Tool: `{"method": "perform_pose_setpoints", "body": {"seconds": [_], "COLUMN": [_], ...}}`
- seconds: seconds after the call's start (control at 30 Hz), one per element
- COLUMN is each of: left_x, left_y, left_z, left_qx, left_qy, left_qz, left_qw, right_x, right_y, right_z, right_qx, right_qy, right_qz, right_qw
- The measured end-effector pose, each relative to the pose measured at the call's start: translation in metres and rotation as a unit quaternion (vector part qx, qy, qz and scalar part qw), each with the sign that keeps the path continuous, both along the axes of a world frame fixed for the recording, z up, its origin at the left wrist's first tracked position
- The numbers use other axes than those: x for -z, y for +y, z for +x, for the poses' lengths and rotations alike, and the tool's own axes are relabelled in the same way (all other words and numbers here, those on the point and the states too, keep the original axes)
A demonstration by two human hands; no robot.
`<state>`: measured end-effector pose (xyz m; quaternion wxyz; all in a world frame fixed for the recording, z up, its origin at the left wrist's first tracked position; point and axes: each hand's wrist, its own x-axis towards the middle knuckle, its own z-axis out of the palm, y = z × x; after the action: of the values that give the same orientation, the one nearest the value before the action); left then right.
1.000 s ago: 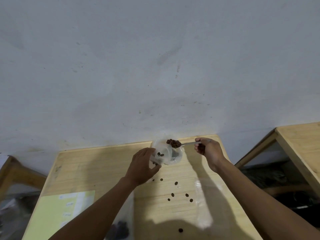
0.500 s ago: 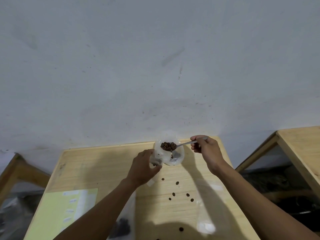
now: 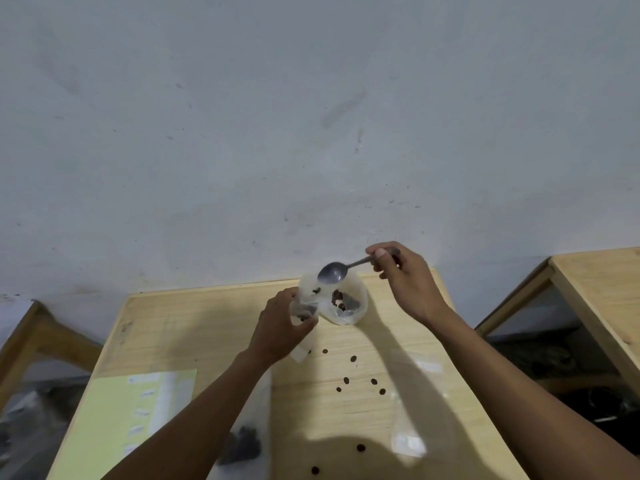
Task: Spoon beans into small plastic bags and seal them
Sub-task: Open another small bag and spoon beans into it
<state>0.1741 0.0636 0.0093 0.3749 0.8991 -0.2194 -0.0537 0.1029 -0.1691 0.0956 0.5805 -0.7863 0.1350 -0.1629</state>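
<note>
Clear, thin plastic makes the bag (image 3: 304,308) soft and floppy, so it will sag and crinkle if squeezed. It looks very light, and the best place to take it is near its open top. The left hand (image 3: 282,329) grips it there, fingers curled round it, above the wooden surface (image 3: 214,327). Its mouth points up toward the spoon (image 3: 341,270); its long way looks to run up and down. A few beans (image 3: 317,290) sit inside. The right hand (image 3: 407,282) pinches the spoon handle, its grip tight. The spoon lies nearly flat, bowl to the left, just over the bag and a clear tub (image 3: 349,304). The bowl looks empty. The spoon is stiff metal. Loose beans (image 3: 353,358) lie spilled on the wood.
</note>
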Motion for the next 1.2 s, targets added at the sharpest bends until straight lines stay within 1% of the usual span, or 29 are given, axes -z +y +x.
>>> {"method": "perform_pose_setpoints", "body": {"seconds": [0.07, 0.13, 0.27, 0.47, 0.63, 0.77, 0.97, 1.13, 1.2], "left_x": [-0.002, -0.004, 0.0, 0.002, 0.0, 0.002, 0.004, 0.004, 0.005], "left_y": [0.004, 0.009, 0.023, 0.035, 0.032, 0.029, 0.029, 0.028, 0.027], "left_z": [-0.001, -0.003, -0.009, -0.022, -0.026, -0.029, -0.031, -0.032, -0.031], "left_qx": [-0.03, -0.053, -0.081, -0.074, -0.059, -0.053, -0.048, -0.039, -0.03], "left_qy": [0.028, 0.046, 0.051, 0.08, 0.076, 0.079, 0.084, 0.081, 0.076], "left_qz": [-0.045, -0.069, -0.079, -0.079, -0.074, -0.078, -0.063, -0.054, -0.047], "left_qw": [0.998, 0.995, 0.992, 0.991, 0.993, 0.992, 0.993, 0.994, 0.996], "right_x": [0.0, 0.006, 0.042, 0.104, 0.121, 0.13, 0.137, 0.138, 0.137], "right_y": [-0.006, -0.014, -0.025, -0.029, -0.032, -0.034, -0.033, -0.033, -0.034], "right_z": [0.0, -0.001, -0.015, -0.046, -0.051, -0.053, -0.055, -0.055, -0.053], "right_qx": [0.047, 0.096, 0.157, 0.179, 0.173, 0.157, 0.184, 0.198, 0.213], "right_qy": [-0.008, -0.009, 0.049, 0.179, 0.215, 0.238, 0.236, 0.262, 0.274], "right_qz": [0.059, 0.118, 0.184, 0.24, 0.286, 0.295, 0.29, 0.248, 0.242], "right_qw": [0.997, 0.988, 0.969, 0.937, 0.918, 0.912, 0.909, 0.911, 0.906]}}
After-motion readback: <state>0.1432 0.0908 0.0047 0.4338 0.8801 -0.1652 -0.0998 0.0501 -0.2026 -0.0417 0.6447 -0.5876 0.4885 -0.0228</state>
